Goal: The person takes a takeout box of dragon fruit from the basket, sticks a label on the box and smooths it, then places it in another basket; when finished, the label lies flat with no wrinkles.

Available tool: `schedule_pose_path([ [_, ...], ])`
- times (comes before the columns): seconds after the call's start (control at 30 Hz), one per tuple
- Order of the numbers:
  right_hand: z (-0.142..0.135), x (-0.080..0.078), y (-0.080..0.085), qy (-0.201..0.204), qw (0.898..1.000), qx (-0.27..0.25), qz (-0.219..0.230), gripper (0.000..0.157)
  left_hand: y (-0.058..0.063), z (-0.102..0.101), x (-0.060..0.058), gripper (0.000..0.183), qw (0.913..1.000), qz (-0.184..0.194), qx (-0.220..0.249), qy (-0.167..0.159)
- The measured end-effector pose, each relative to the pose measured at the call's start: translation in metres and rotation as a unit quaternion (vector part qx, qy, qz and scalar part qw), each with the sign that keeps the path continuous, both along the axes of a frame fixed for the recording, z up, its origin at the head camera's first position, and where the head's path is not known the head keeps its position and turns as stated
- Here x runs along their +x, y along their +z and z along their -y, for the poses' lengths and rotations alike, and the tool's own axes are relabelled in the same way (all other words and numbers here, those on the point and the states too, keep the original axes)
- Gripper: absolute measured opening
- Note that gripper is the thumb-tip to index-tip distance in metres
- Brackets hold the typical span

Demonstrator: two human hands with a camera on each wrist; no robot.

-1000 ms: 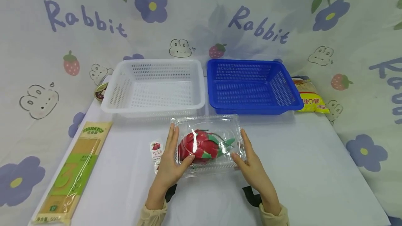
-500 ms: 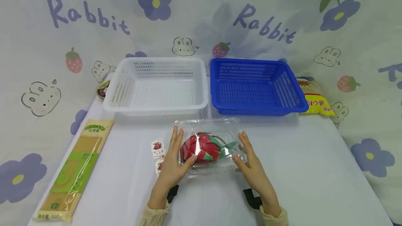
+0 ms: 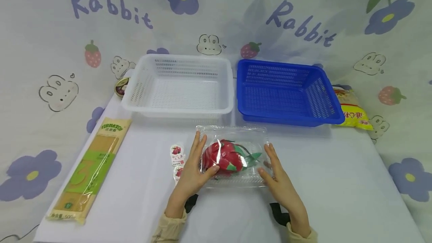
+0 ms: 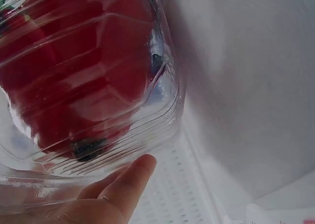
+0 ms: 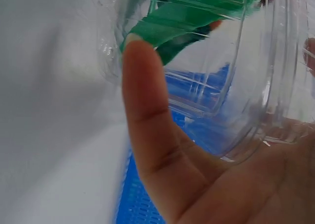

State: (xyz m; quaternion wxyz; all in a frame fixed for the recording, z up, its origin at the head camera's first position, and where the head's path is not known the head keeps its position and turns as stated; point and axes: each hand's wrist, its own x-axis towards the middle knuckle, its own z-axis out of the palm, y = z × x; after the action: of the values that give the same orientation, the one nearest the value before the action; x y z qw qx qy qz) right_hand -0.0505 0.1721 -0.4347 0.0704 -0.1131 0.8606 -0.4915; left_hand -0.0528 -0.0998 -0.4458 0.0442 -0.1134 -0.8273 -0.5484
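Observation:
A red dragon fruit (image 3: 225, 156) with green leaf tips lies inside a clear plastic clamshell box (image 3: 233, 183), whose lid covers it. My left hand (image 3: 191, 175) grips the box's left end, thumb on the front and fingers up along the side. At the opposite end my right hand (image 3: 281, 179) holds it the same way, thumb at the front corner. In the left wrist view a fingertip (image 4: 142, 165) touches the ribbed plastic beside the red skin. The right wrist view shows a digit (image 5: 145, 96) against the plastic near a green leaf (image 5: 182, 17).
Two dragon fruit stickers (image 3: 177, 155) lie left of the box. Behind stand a white basket (image 3: 177, 112) and a blue basket (image 3: 290, 120). A noodle packet (image 3: 89, 168) lies at the left, a yellow bag (image 3: 356, 115) behind right, and a round tin (image 3: 120, 87) at the back left.
The head view has shifted, so the scene slides right. Relative to the baskets, the box and both hands have come slightly toward the near side. Both hands keep their hold.

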Motion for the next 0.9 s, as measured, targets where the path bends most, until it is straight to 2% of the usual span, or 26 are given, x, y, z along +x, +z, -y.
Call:
schedule_pose_path([
  [0.37,-0.0011,-0.0018,0.0029,0.014,1.0,0.015,0.001,0.069,0.0032,0.002,0.0013,0.091,0.9999,0.014,0.003,-0.005],
  [0.6,-0.0012,0.001,0.0048,0.014,1.0,0.018,0.0,0.068,0.0025,0.0018,0.0031,0.089,0.9995,0.021,0.024,0.004],
  [0.9,-0.0014,0.005,0.0091,0.012,0.999,0.037,0.022,0.069,0.0011,0.0039,0.0068,0.089,0.999,0.034,0.03,0.004],
])
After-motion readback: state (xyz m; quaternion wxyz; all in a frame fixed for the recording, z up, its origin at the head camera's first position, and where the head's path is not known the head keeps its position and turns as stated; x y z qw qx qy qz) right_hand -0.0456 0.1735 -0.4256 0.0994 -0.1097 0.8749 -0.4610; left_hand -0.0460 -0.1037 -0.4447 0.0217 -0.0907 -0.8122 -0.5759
